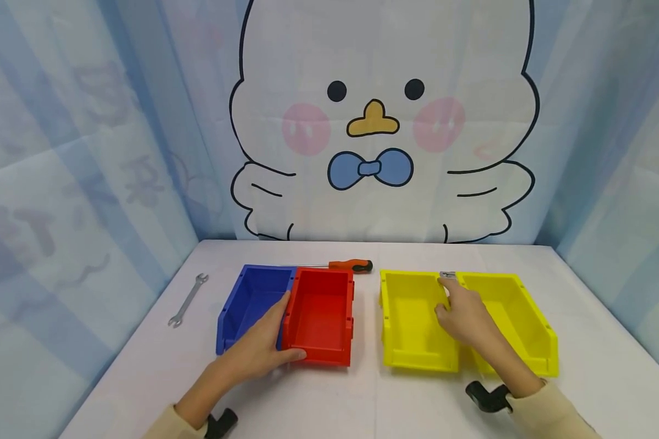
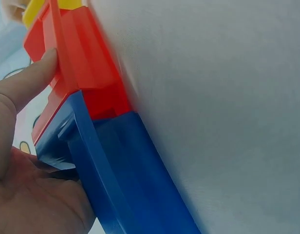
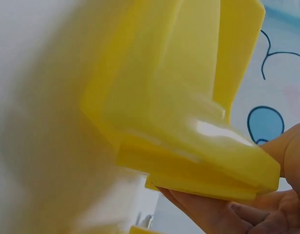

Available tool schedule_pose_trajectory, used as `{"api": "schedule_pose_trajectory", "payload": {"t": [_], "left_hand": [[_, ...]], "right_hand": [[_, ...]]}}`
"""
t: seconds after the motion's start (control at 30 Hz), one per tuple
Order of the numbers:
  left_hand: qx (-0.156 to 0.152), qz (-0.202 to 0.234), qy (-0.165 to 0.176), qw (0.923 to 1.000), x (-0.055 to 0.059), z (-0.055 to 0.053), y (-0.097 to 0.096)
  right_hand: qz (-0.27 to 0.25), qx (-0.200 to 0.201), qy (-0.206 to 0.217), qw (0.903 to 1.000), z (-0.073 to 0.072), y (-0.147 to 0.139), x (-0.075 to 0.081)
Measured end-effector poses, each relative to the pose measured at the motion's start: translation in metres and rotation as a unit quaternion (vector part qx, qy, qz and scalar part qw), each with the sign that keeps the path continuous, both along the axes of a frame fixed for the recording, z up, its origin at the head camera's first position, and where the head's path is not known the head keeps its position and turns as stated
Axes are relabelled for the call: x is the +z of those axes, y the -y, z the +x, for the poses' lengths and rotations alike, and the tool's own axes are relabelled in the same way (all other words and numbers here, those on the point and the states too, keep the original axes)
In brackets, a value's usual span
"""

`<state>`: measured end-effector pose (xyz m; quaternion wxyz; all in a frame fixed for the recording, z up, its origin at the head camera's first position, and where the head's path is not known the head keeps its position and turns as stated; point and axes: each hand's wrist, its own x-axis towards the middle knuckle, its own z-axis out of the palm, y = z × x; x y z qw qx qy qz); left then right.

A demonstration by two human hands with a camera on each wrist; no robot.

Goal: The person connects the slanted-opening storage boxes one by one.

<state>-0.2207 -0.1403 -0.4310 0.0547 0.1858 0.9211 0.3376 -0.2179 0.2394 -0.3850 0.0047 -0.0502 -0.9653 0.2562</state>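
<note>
A red bin (image 1: 318,311) and a blue bin (image 1: 260,299) stand side by side left of the middle. My left hand (image 1: 255,344) reaches over the blue bin and grips the red bin's left wall, its thumb at the front corner; some fingers are hidden. Right of the middle sit a left yellow bin (image 1: 414,317) and a right yellow bin (image 1: 507,311). My right hand (image 1: 467,314) pinches the left yellow bin's right wall near the back. In the right wrist view, fingers (image 3: 208,209) lie along a yellow wall's outside, with the thumb partly hidden behind it.
An orange-and-black screwdriver (image 1: 351,265) lies behind the red and blue bins. On the left of the white table (image 1: 143,378) is an open-ended wrench (image 1: 188,300). A small silver metal item (image 1: 447,275) shows behind the yellow bins. Printed curtains surround the table's back and sides.
</note>
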Motion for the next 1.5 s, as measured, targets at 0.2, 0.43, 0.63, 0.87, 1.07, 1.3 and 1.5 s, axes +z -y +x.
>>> {"api": "schedule_pose_trajectory", "payload": {"t": [0.2,0.43,0.63,0.87,1.07,1.3,1.5], "left_hand": [[0.002,0.003,-0.005,1.0000,0.000,0.002,-0.001],[0.004,-0.002,-0.010,0.9999,0.001,0.004,-0.003],[0.011,-0.009,-0.007,0.9999,0.002,0.005,-0.003],[0.013,-0.020,-0.004,0.9997,0.001,0.003,-0.003],[0.010,-0.017,-0.002,0.9998,0.001,0.002,-0.002],[0.010,-0.018,0.000,0.9998,0.000,0.002,-0.002],[0.011,-0.018,0.001,0.9998,0.000,0.002,-0.002]], "right_hand": [[-0.007,0.026,-0.024,0.9994,-0.002,0.006,0.012],[-0.019,0.053,-0.049,0.9972,-0.004,0.016,0.030],[-0.016,0.058,-0.049,0.9970,-0.004,0.025,0.037],[-0.013,0.059,-0.050,0.9969,-0.007,0.029,0.039],[-0.015,0.060,-0.051,0.9968,-0.010,0.030,0.038],[-0.023,0.053,-0.038,0.9976,-0.010,0.035,0.035],[-0.012,0.050,-0.049,0.9975,-0.009,0.039,0.033]]}}
